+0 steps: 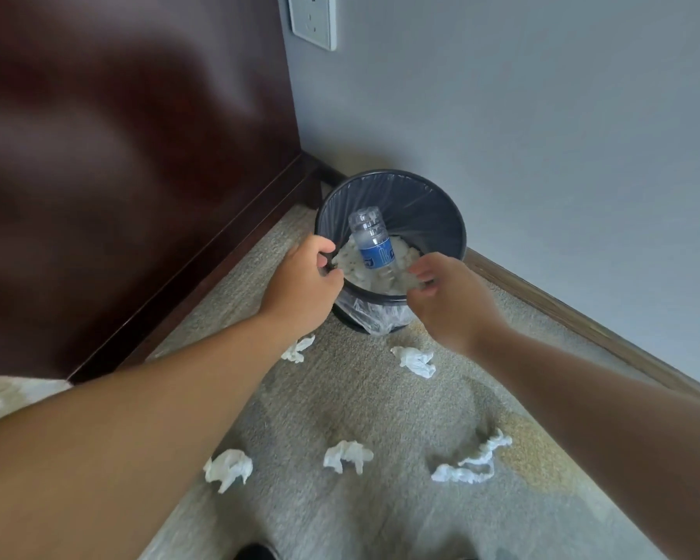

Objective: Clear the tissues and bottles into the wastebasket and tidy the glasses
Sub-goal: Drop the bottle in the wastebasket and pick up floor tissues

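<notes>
Below, the left hand (pixel 304 282) is gripping the round wastebasket (pixel 441 220) rim; the right hand (pixel 447 301), loosely curled, is hovering above crumpled tissues (pixel 384 272) and a ribbed clear bottle (pixel 372 240).

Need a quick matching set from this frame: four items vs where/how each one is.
Items:
1. bottle
2. left hand
3. right hand
4. crumpled tissues

States:
A. scattered on the carpet
B. gripping the wastebasket rim
C. standing in the basket, base up
D. fingers loose over the basket's near edge

Pairs: 1-C, 2-B, 3-D, 4-A
</notes>
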Tool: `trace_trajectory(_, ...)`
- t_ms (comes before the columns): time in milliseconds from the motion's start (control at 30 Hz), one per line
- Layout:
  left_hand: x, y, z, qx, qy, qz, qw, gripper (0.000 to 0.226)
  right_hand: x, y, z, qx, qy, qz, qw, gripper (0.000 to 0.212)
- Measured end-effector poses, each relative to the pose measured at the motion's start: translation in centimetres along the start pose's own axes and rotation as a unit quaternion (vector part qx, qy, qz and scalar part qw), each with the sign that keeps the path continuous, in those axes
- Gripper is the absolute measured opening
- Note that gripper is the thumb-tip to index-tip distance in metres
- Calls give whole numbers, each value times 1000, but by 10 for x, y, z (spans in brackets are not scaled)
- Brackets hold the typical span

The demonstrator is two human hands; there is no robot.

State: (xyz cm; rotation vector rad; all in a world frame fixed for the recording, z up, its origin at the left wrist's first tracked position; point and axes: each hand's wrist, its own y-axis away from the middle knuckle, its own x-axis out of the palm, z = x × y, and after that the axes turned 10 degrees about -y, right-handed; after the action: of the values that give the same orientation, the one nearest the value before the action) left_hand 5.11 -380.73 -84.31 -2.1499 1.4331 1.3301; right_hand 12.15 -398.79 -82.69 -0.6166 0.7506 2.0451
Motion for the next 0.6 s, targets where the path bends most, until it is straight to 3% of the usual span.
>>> trace_trajectory(333,-88,115,-21,-46,-4,78,996,34,-61,125,65,71,-9,17,997,30)
trace_trajectory(600,-103,196,-25,-91,-7,76,993,33,-85,182,62,69,-15,37,997,30)
